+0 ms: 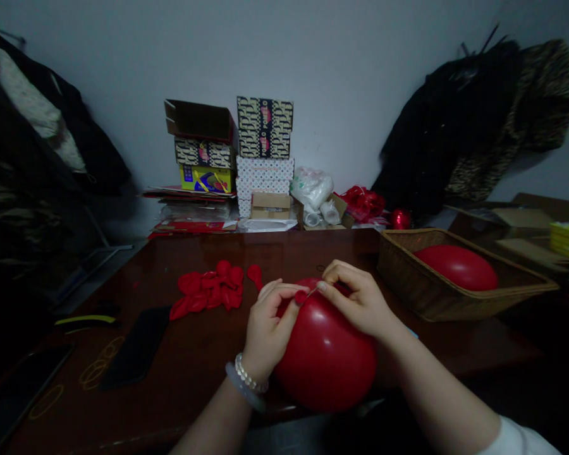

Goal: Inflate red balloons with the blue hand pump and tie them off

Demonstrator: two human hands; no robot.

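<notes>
Fingers [277, 292] of the left hand [265, 332] and right hand [358, 300] pinching the neck [301, 296] of one inflated red balloon [325, 357], held over the counter [303, 253] edge — a second inflated red balloon [456, 266] in a wicker basket [408, 278], a heap of limp red balloons [208, 291] beside the hands, too tangled to count

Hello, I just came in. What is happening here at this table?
A person holds an inflated red balloon with both hands. The left hand and right hand are together at its neck. Flat red balloons lie in a heap on the dark wooden table, and a second inflated balloon rests in a wicker basket.
</notes>
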